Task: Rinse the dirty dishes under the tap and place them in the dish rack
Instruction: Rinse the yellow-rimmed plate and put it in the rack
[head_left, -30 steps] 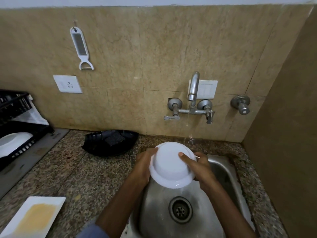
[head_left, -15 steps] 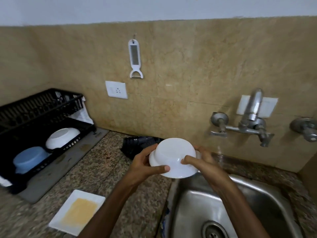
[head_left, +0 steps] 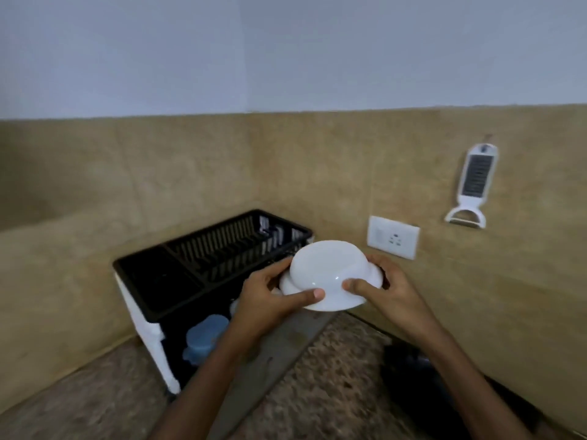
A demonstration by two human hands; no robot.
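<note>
Now carried from sink to dish rack point(head_left: 203, 249): white bowl point(head_left: 330, 274) upturned, left hand point(head_left: 270, 296) and right hand point(head_left: 387, 287) fingers clamped on its rim; rinsing apparently done, placing next

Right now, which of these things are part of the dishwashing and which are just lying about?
Part of the job: white bowl, upside down, held by left hand and right hand; black rack; blue dish on its lower tier.

Lying about: wall peeler; socket; black tray on the counter.

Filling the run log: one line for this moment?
stage: racking | both hands hold upturned white bowl | over black dish rack
</note>
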